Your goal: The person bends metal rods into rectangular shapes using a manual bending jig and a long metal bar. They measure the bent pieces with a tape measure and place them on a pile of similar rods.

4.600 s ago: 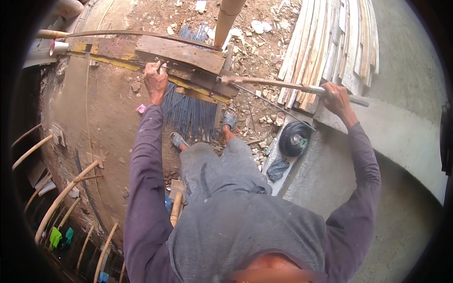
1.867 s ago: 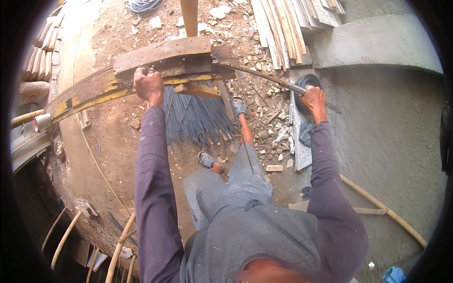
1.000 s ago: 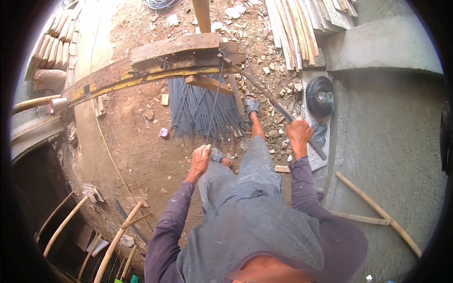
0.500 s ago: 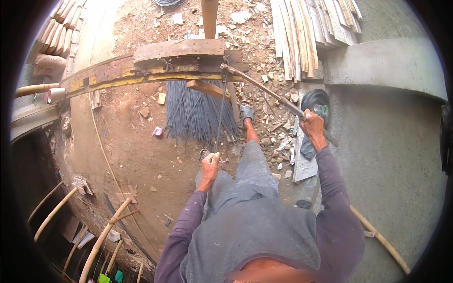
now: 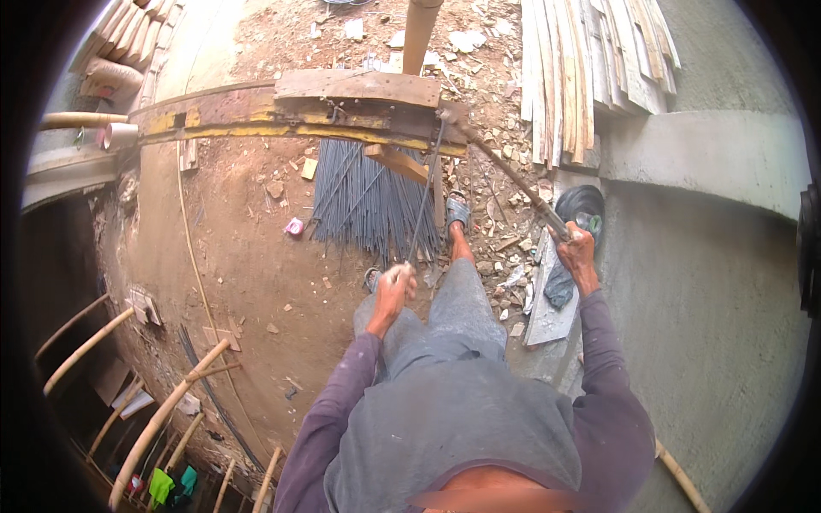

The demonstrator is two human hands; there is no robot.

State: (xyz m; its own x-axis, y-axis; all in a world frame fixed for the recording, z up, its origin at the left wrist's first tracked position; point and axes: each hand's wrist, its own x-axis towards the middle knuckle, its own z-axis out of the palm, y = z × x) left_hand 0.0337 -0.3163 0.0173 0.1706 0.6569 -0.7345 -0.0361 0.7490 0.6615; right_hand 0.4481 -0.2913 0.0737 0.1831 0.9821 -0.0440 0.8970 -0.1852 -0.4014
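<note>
A thin steel rod [image 5: 423, 209] runs from the right end of the wooden beam [image 5: 231, 128] down to my left hand [image 5: 396, 293]. My left hand closes around its near end, slightly blurred. On the right, my right hand [image 5: 578, 250] is wrapped round the handle end of a long metal bending bar [image 5: 517, 184]. The bar's far head meets the rod at bolts near the beam's right end. Behind the rod, a bundle of dark steel rods [image 5: 363, 201] lies on the ground under the beam.
An upright post [image 5: 419, 38] stands behind the beam. Long boards [image 5: 556, 81] are stacked at the far right, beside a coil of dark hose or wire [image 5: 580, 205]. A short plank [image 5: 552, 316] lies near my right hand. Bamboo poles [image 5: 171, 410] stand at the lower left; rubble [image 5: 505, 239] covers the ground.
The whole view has shifted, so the beam sits further right and lower. The bar's tail, which stuck out past my right hand, no longer shows. Both hands keep their holds.
</note>
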